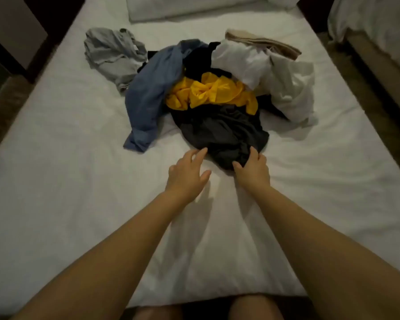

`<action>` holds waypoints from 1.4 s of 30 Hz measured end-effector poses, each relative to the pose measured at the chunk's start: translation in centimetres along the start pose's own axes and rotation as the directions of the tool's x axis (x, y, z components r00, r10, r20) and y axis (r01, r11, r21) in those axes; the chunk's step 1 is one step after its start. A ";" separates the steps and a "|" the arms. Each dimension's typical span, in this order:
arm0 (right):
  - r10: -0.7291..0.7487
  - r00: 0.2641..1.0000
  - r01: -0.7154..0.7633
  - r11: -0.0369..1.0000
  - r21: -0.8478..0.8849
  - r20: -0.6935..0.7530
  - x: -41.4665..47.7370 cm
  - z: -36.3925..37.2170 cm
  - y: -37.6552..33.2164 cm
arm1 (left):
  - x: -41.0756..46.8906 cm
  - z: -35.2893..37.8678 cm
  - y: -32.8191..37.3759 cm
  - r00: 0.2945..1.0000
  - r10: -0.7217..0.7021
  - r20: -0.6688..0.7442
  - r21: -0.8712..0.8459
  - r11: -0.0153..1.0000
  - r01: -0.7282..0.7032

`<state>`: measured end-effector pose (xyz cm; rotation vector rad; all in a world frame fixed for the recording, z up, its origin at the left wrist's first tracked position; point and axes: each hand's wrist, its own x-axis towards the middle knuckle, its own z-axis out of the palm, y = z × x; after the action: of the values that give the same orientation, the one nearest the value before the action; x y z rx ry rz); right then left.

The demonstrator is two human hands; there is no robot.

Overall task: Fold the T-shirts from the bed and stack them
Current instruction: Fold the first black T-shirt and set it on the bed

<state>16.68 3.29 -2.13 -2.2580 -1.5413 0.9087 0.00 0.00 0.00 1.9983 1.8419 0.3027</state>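
Bed (56,158), white sheet; white pillow (183,8) at its head; neighbouring bed (374,26), white-covered, right; dark cabinet (12,26), left; dim light.

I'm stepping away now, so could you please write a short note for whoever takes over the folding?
Right hand grips the near edge of the dark grey shirt; left hand is open beside it.
The yellow shirt, blue shirt, white shirt and light grey shirt lie crumpled in a heap on the bed.
Done: nothing looks folded yet.
Left: fold each, then stack.

White pillow (189,8) far end; neighbouring bed (374,26) right.
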 end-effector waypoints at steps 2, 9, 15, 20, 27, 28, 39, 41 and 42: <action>0.021 0.998 -0.011 0.989 0.150 -0.065 0.6 0.2 -0.3 | 0.9 0.5 -0.2 1.000 -0.019 -0.005 -0.020 1.000 0.019; -0.249 0.968 0.213 0.878 0.428 0.029 -2.6 0.5 -4.8 | 2.2 0.4 0.5 0.992 0.111 -0.059 -0.236 0.964 -0.122; -0.265 0.961 0.257 0.732 0.631 -0.083 -7.8 -0.2 -3.8 | -1.4 -2.2 0.9 0.984 0.078 -0.161 -0.302 0.945 -0.124; -0.323 0.934 0.345 0.712 0.611 -0.150 -12.4 -3.9 -5.5 | -5.9 -4.4 2.7 0.979 0.173 -0.106 -0.342 0.918 -0.200; -0.446 0.884 0.452 0.739 0.500 -0.140 -18.3 -7.4 -5.4 | -12.2 -10.4 6.6 0.957 0.001 -0.291 -0.639 0.744 -0.196; -0.469 0.873 0.463 0.709 0.532 -0.133 -19.3 -7.8 -5.3 | -12.8 -11.3 7.0 0.958 -0.006 -0.287 -0.664 0.722 -0.194; -0.579 0.783 0.617 0.682 0.391 -0.225 -26.9 -11.6 -4.0 | -19.3 -19.3 9.5 0.895 -0.300 -0.330 -0.932 0.256 -0.258; -0.558 0.787 0.610 0.644 0.461 -0.263 -28.3 -12.8 -4.7 | -20.4 -20.0 9.7 0.925 -0.236 -0.298 -0.928 0.298 -0.222; -0.534 0.802 0.585 0.615 0.528 -0.268 -28.9 -13.4 -5.3 | -21.0 -20.0 9.9 0.945 -0.198 -0.259 -0.917 0.358 -0.176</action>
<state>14.15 -19.05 21.09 -1.2347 -1.5063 0.9076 -1.78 -18.27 24.53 1.0847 1.2537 1.4229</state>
